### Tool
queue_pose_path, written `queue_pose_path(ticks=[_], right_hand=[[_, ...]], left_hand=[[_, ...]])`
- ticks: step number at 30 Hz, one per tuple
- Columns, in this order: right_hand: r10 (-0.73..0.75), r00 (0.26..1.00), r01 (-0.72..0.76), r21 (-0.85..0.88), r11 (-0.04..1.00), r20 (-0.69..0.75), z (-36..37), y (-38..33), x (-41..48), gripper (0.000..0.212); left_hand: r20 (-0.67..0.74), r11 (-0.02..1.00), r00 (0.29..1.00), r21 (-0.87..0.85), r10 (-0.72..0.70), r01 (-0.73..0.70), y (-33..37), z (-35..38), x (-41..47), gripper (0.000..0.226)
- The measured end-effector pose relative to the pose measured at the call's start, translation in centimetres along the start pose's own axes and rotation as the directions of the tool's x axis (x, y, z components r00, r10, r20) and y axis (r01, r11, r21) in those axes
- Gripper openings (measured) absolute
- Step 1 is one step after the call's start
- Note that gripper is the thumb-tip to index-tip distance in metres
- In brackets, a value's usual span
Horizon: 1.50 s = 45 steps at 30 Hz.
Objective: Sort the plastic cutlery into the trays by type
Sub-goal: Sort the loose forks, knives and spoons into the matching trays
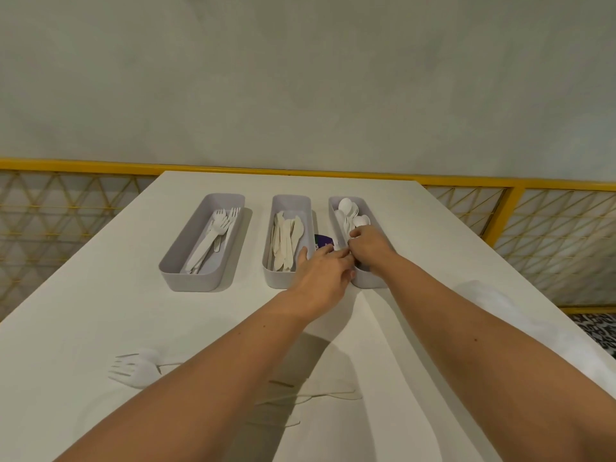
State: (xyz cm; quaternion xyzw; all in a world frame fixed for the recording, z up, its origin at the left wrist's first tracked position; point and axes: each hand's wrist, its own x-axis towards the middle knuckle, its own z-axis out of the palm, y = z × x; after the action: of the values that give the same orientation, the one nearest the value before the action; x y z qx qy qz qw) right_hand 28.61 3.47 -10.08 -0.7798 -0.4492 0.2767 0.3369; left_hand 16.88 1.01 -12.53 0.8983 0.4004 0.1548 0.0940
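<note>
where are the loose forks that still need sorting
In the head view, two loose forks lie on the white table at near left, beside the left forearm, well short of the fork tray.

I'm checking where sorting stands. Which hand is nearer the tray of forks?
Left. The left hand sits between the knife and spoon trays; the right hand is over the spoon tray, farther from the fork tray.

Hidden and unclear parts

Both hands cover the spoon tray's (335, 208) near end; the forearms hide parts of the loose cutlery (133, 370); the purple object (321, 241) is unidentifiable.
</note>
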Motion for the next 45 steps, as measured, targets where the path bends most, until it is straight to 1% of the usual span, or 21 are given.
queue_pose_path(ticks=[1,2,4,7,9,11,14,17,18,20,22,24,26,30,32,34,37,39,41,45], right_hand=[[0.009,1.0,-0.009,-0.019,1.0,0.011,0.0,0.0,0.0,0.015],[0.022,1.0,-0.021,-0.03,0.999,0.022,-0.1,0.1,0.2,0.014],[0.03,0.999,-0.029,-0.028,0.999,0.031,-0.2,0.0,0.2,0.022],[-0.029,0.999,0.027,-0.113,0.993,-0.018,-0.9,-0.4,-0.4,0.033],[-0.105,0.994,0.099,-0.136,0.986,-0.042,-1.6,-0.8,-1.0,0.036],[-0.175,0.983,0.168,-0.111,0.98,-0.056,-2.2,-1.3,-1.8,0.035],[-0.245,0.967,0.239,-0.086,0.967,-0.069,-2.4,-2.2,-3.5,0.03],[-0.317,0.948,0.315,-0.065,0.947,-0.009,-2.3,-2.9,-6.0,0.02],[-0.353,0.935,0.354,-0.069,0.933,0.035,-2.2,-2.9,-6.8,0.016],[-0.404,0.897,0.421,-0.064,0.905,0.178,-1.9,-2.7,-8.5,0.011],[-0.388,0.841,0.451,-0.092,0.888,0.378,-1.6,-2.5,-10.2,0.009],[-0.324,0.77,0.472,-0.149,0.869,0.549,-1.1,-2.2,-11.5,0.008],[-0.282,0.72,0.496,-0.186,0.848,0.634,-0.4,-1.9,-12.4,0.012],[-0.198,0.655,0.55,-0.28,0.787,0.729,0.4,-1.2,-14.2,0.024],[-0.151,0.639,0.59,-0.355,0.725,0.755,0.7,-0.7,-14.9,0.03],[-0.139,0.657,0.606,-0.409,0.683,0.741,1.1,-0.2,-15.3,0.03],[-0.139,0.699,0.584,-0.448,0.677,0.701,1.1,0.2,-15.6,0.019],[-0.119,0.708,0.58,-0.476,0.661,0.697,0.7,0.4,-15.7,0.019],[-0.095,0.709,0.581,-0.503,0.641,0.699,0.4,0.6,-15.8,0.021],[-0.073,0.717,0.586,-0.542,0.602,0.694,-0.2,0.9,-16.0,0.013]], left_hand=[[0.005,1.0,1.0,0.001,-0.003,0.003,0.0,0.0,0.0,0.035],[0.01,1.0,1.0,0.003,-0.006,0.006,0.1,0.0,0.0,0.035],[0.022,1.0,1.0,0.017,-0.01,0.01,0.2,-0.1,0.0,0.037],[0.025,1.0,1.0,0.012,-0.008,0.007,0.3,-0.5,-0.2,0.043],[-0.035,1.0,0.999,-0.031,0.006,-0.007,0.3,-1.0,-0.6,0.044],[-0.125,0.997,0.992,-0.075,0.012,-0.021,0.1,-1.9,-1.3,0.04],[-0.203,0.992,0.979,-0.125,-0.036,0.011,-0.6,-3.5,-2.6,0.032],[-0.209,0.983,0.972,-0.17,-0.104,0.068,-1.8,-5.2,-4.3,0.024],[-0.203,0.977,0.971,-0.196,-0.127,0.086,-2.3,-5.7,-5.0,0.02],[-0.173,0.963,0.973,-0.244,-0.156,0.111,-3.3,-6.6,-6.5,0.014],[-0.105,0.961,0.983,-0.246,-0.152,0.123,-4.1,-7.1,-8.1,0.006],[-0.027,0.967,0.989,-0.214,-0.146,0.137,-4.6,-7.4,-9.5,0.004],[0.038,0.967,0.987,-0.195,-0.159,0.164,-5.0,-7.7,-10.7,0.004],[0.131,0.939,0.972,-0.261,-0.197,0.225,-5.3,-8.4,-12.9,0.005],[0.164,0.935,0.968,-0.269,-0.191,0.231,-5.1,-8.4,-13.8,0.005],[0.186,0.934,0.965,-0.273,-0.183,0.23,-4.7,-8.1,-14.4,0.004],[0.224,0.934,0.96,-0.276,-0.168,0.228,-4.2,-7.4,-15.1,0.009],[0.234,0.941,0.959,-0.255,-0.161,0.22,-4.0,-7.2,-15.5,0.01],[0.216,0.949,0.964,-0.24,-0.154,0.206,-3.9,-7.0,-15.7,0.011],[0.16,0.949,0.976,-0.255,-0.15,0.187,-3.3,-6.8,-15.6,0.01]])
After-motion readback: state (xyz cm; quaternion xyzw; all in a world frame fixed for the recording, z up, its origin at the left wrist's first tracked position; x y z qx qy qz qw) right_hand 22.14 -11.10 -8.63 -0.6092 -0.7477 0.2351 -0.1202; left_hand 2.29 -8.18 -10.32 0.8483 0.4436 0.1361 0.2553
